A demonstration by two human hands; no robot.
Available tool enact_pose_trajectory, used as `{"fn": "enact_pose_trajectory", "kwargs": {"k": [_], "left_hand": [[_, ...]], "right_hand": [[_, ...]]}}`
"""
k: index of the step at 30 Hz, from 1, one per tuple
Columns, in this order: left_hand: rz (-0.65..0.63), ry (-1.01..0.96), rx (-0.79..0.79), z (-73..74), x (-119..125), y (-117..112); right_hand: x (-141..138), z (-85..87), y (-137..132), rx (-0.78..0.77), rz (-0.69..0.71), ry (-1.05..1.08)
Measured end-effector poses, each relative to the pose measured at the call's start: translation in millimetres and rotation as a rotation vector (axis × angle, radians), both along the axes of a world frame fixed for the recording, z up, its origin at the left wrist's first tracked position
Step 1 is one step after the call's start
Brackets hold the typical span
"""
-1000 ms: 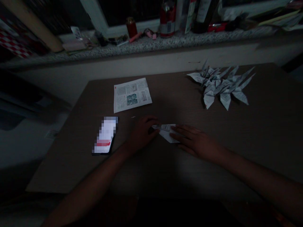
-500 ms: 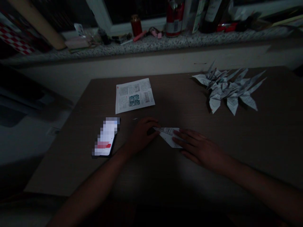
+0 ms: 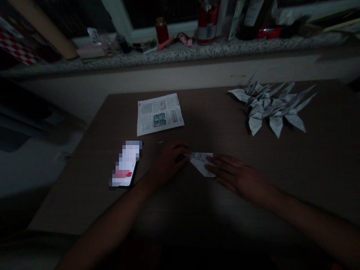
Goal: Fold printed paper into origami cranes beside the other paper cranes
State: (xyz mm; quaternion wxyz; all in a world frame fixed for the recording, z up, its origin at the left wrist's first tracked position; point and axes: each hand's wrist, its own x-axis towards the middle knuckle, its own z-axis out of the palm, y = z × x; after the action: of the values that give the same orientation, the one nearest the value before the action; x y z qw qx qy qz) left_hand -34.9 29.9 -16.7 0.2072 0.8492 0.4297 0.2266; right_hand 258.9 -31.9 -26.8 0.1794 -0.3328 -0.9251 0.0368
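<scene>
1. At the left of the worktop (image 3: pixel 84 195), a smartphone (image 3: pixel 126 164) is laid flat with its lit screen facing up. The screen is pixelated, and the phone is placed near the left wrist.
2. Farther back, a printed sheet (image 3: pixel 159 114) with columns of text and a small teal picture is laid flat. It is set apart from both hands.
3. The left hand (image 3: pixel 170 163) is held low over the worktop with its fingers curled together. The fingertips are brought against the left point of the paper, but whether that point is clamped cannot be told, as the thumb is hidden in shadow.
4. A folded piece of printed paper (image 3: pixel 201 164), roughly triangular, is laid flat on the worktop between the two hands and is touched by both.
5. The right hand (image 3: pixel 237 176) is spread palm down, with its fingers extended and slightly apart. The grip is open, and the fingers (image 3: pixel 216 163) are pressed flat on the right part of the paper.
6. At the far right, a heap of folded paper cranes (image 3: pixel 270 107) is piled with wings and tails overlapping, well apart from the right hand.
7. Behind the worktop, a granite sill (image 3: pixel 180 56) carries a small red jar (image 3: pixel 162 30), a pink pen (image 3: pixel 165 43), a red can (image 3: pixel 208 24) and a dark bottle (image 3: pixel 253 15).
</scene>
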Motion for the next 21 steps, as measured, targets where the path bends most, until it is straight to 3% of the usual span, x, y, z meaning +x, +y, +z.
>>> {"fn": "enact_pose_trajectory", "kwargs": {"k": [8,21], "left_hand": [[-0.239,0.029,0.076,-0.6,4.7,-7.4],[-0.242,-0.026,0.052,0.6,6.5,-4.8]], "right_hand": [[4.7,1.6,1.4,-0.016,-0.015,0.103],[16.7,0.8,8.5,-0.15,-0.004,0.246]]}}
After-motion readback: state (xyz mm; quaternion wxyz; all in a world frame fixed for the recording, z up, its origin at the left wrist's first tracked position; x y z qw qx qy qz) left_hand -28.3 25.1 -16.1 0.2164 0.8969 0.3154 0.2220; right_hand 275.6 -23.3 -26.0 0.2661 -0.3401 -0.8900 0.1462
